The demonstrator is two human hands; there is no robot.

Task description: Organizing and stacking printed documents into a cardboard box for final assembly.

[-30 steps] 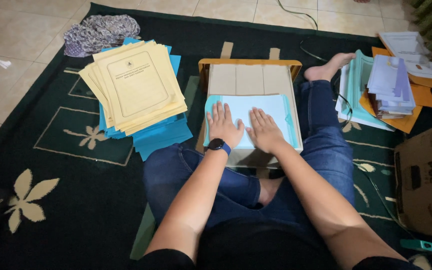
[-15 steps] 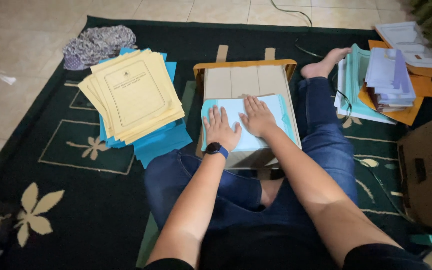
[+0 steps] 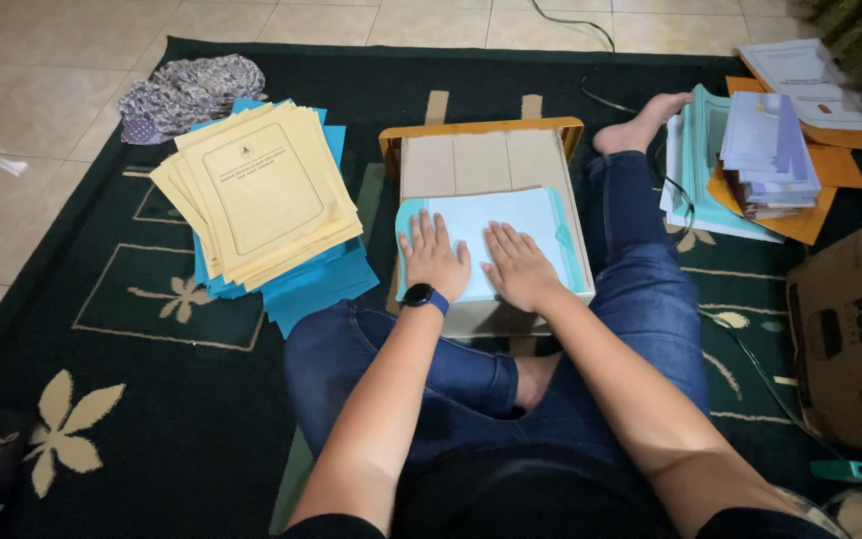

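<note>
Light blue folder (image 3: 496, 235) is pressed flat on a wooden tray (image 3: 481, 165) | left hand (image 3: 434, 258) and right hand (image 3: 519, 267) are laid open-palmed, gripping nothing | yellow folders (image 3: 256, 190) are stacked nearby on the rug (image 3: 132, 399).

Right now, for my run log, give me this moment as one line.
left hand: flat on pale blue sheet | right hand: flat on same sheet | sheet: on wooden tray | yellow folders: on rug, left
</note>
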